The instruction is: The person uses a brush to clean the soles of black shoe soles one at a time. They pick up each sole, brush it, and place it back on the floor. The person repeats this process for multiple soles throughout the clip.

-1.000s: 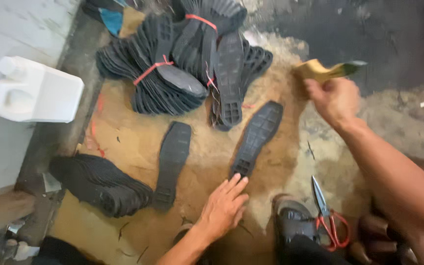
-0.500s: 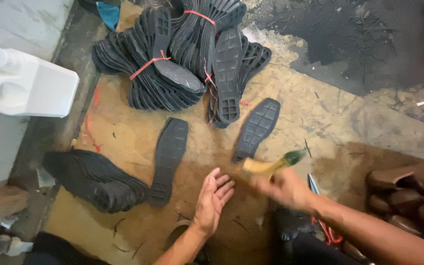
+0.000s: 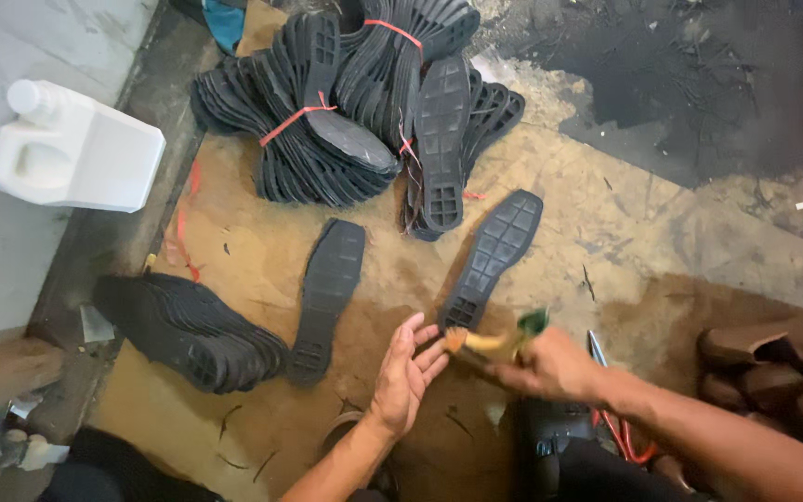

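At far left we see a white jug [image 3: 76,153] lying on a grey ledge. Near it, on the glue-stained floor [image 3: 606,232], a fanned stack of black soles [image 3: 188,330] lies at left, and a single sole [image 3: 329,297] lies flat just to its right. Farther off, bundles of soles [image 3: 346,112] tied with red bands are heaped at the far middle, one sole [image 3: 442,139] resting tread-up on the heap.

In the near middle our left hand [image 3: 406,376] hangs flat, palm down, its fingers [image 3: 420,349] spread wide and holding nothing. It sits just beside the near end of a second loose sole [image 3: 494,256], which lies tread-up and slanted toward the far right. Whether the fingers touch that sole we cannot tell.

Just to the right, our right hand [image 3: 550,367] is closed around a brush [image 3: 490,339] with a pale handle and green end. Its bristles point left, toward the left fingertips and the sole's near end.

Red-handled scissors [image 3: 606,409] lie partly under the right forearm. Brown shoes [image 3: 773,363] sit at near right.
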Tool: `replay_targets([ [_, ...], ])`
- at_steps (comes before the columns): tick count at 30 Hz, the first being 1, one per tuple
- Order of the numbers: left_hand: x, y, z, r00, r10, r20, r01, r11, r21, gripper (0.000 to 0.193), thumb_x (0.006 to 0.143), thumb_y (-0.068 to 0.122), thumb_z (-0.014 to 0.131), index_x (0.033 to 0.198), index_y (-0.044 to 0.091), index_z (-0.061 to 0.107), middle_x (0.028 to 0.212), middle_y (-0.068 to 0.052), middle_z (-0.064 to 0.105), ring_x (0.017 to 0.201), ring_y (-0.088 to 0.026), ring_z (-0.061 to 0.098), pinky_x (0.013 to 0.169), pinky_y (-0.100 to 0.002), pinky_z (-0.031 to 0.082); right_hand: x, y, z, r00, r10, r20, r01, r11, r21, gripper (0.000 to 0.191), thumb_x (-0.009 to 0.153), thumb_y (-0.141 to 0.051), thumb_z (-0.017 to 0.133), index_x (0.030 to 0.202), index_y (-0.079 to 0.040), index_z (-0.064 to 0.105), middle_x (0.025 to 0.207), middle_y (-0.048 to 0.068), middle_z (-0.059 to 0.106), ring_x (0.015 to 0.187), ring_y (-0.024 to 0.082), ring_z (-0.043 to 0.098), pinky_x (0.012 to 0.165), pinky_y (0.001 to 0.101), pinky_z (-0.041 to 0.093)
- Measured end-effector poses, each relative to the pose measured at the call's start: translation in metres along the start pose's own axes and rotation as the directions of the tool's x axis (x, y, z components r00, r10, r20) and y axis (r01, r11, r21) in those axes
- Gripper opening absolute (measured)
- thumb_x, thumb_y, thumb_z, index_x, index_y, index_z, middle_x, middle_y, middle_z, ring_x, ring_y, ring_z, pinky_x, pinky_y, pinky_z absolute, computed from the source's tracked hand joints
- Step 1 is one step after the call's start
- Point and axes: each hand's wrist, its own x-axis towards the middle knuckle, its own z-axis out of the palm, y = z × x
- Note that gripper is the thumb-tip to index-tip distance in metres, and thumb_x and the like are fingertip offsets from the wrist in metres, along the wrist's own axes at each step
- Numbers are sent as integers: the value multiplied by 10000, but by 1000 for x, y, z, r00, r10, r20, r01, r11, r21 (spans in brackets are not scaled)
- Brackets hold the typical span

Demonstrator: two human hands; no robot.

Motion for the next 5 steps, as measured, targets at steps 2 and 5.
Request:
replay_targets([
  [2, 1, -2, -3, 1000, -3, -6, 3, 1000, 14, 715, 1002, 498, 449, 1567, 86, 297, 1488, -181, 445, 1400, -372, 497, 1148, -490, 393, 1, 30, 1, 952, 305, -34, -305, 952, 21, 337, 910, -361, 761, 873, -29, 797, 637, 179, 694, 561, 246, 580, 512, 434, 474],
  [5, 3, -8, -6, 999, 33, 23, -32, 999, -23, 731, 1003, 506, 449, 1577, 86, 280, 1492, -182, 421, 1405, -381, 482, 1152, -502, 381, 3, 81, 39, 968, 57, -244, -136, 939, -317, 340, 904, -431, 795, 789, -111, 775, 753, 134, 766, 653, 251, 715, 628, 374, 546],
])
